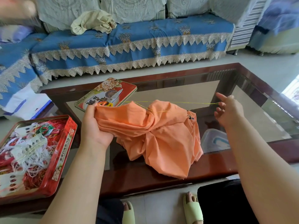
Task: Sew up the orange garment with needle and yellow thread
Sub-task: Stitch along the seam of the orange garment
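Observation:
The orange garment (155,136) lies bunched on the glass-topped coffee table (161,177). My left hand (95,125) grips its upper left edge, fingers curled into the folds. A yellow thread (178,102) runs taut from the cloth's top edge to the right. My right hand (228,110) is raised to the right of the garment and pinches the thread's end at its fingertips; the needle itself is too small to make out.
A red tin lid (97,97) with scissors (115,96) on it lies behind the garment. A red tin (64,152) full of tangled threads sits at the left. A clear plastic box (215,139) shows under the glass. A blue-covered sofa (129,46) stands beyond the table.

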